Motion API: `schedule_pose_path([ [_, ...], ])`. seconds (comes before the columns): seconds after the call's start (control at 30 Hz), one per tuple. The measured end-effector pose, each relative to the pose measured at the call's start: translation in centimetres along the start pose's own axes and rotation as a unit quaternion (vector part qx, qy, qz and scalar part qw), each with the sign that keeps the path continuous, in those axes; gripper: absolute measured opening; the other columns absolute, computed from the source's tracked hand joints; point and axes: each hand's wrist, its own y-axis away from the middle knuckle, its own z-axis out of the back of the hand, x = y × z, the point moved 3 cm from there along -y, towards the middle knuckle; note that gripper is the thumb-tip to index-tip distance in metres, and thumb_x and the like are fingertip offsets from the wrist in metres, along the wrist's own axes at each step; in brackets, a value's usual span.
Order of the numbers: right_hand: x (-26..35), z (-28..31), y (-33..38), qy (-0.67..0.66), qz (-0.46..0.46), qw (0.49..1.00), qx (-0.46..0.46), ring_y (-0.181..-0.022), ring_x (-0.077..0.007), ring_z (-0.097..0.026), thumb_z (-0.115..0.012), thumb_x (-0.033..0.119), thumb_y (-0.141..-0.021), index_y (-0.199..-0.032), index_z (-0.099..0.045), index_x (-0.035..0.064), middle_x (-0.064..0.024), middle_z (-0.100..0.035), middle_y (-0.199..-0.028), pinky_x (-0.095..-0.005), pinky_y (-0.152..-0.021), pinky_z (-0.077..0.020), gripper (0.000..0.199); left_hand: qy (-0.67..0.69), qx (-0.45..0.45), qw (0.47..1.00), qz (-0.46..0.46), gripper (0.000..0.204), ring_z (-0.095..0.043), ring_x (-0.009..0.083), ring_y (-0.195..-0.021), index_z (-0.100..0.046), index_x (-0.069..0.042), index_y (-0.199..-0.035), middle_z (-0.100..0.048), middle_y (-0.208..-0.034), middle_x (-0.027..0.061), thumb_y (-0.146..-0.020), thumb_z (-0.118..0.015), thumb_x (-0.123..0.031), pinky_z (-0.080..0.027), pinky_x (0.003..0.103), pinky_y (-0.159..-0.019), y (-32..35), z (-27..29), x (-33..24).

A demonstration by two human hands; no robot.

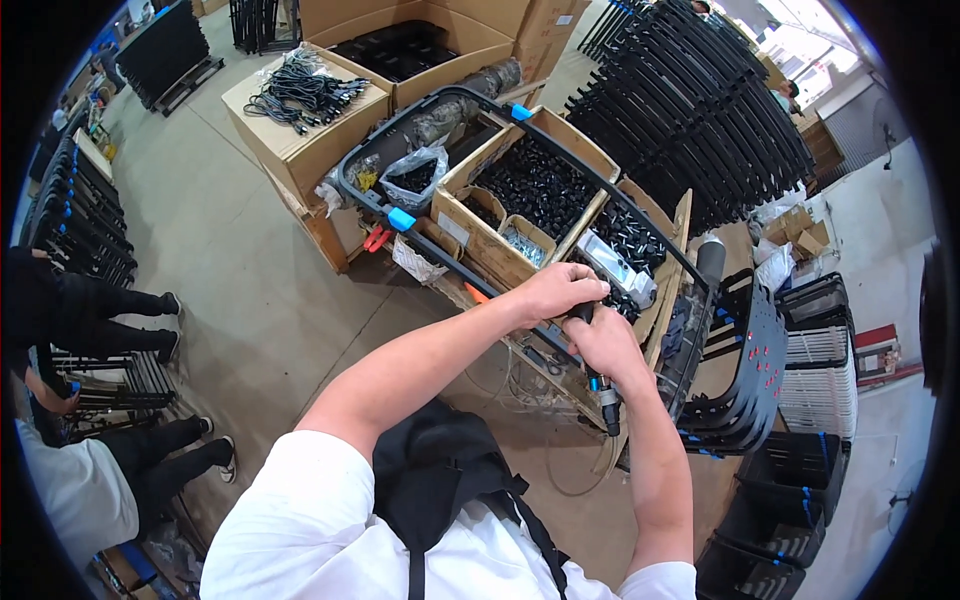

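My right hand [606, 345] is wrapped round a power screwdriver [607, 398], a dark tool with a blue ring and a cable trailing from its lower end. Right above it, my left hand [562, 291] has its fingers closed by the tool's black upper end; what they pinch, if anything, is hidden. Both hands are over the near bar of a rounded black frame [465, 268] with blue wraps, which lies across the parts boxes. A silver-grey box-shaped object [617, 264] sits just beyond my hands.
A wooden box [487, 240] holds small black parts and trays of screws. Loose black parts [625, 232] lie to its right. Black cables [305, 90] top a carton [290, 150] at far left. Stacked black frames [690, 110] stand behind; two people stand at left.
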Motion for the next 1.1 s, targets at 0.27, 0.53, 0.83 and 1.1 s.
schedule_pose_path([
  [0.27,-1.1,-0.5,-1.1,0.005,0.043,0.999,-0.032,-0.058,-0.0242,-0.071,-0.060,0.038,-0.091,-0.084,-0.071,-0.0045,-0.0127,-0.072,-0.070,-0.0386,-0.063,-0.0563,0.044,0.008,0.017,1.000,0.003,0.024,-0.058,0.0082,-0.086,-0.069,-0.006,-0.102,-0.065,-0.092,-0.0003,-0.102,-0.070,-0.030,-0.050,0.028,-0.077,-0.3,0.1,0.5],
  [0.53,-1.0,-0.3,-1.3,0.046,0.000,0.999,0.026,-0.104,-0.0436,-0.073,-0.060,0.040,-0.091,-0.135,-0.060,-0.0036,-0.0272,-0.076,-0.102,-0.0504,-0.096,-0.0544,0.062,-0.027,0.008,1.000,0.000,0.030,-0.062,0.0097,-0.094,-0.069,-0.003,-0.109,-0.069,-0.101,0.0029,-0.102,-0.069,-0.031,-0.052,0.030,-0.086,1.5,0.7,0.2],
  [0.83,-0.9,-1.1,-1.1,0.094,0.061,0.994,-0.004,-0.094,-0.0415,-0.072,-0.063,0.037,-0.092,-0.126,-0.063,-0.0033,-0.0265,-0.073,-0.101,-0.0494,-0.089,-0.0551,0.053,-0.063,-0.006,0.998,-0.002,0.030,-0.063,0.0098,-0.094,-0.069,-0.006,-0.110,-0.069,-0.102,0.0015,-0.099,-0.071,-0.033,-0.053,0.030,-0.085,2.2,0.8,0.7],
  [1.1,-3.2,-3.5,-3.4,0.061,0.130,0.988,-0.059,-0.061,-0.0289,-0.073,-0.064,0.035,-0.091,-0.090,-0.068,-0.0047,-0.0157,-0.069,-0.068,-0.0437,-0.063,-0.0557,0.040,-0.098,-0.049,0.993,-0.035,0.037,-0.064,0.0116,-0.100,-0.073,-0.002,-0.114,-0.072,-0.106,0.0074,-0.095,-0.073,-0.034,-0.055,0.033,-0.089,2.6,1.6,1.1],
])
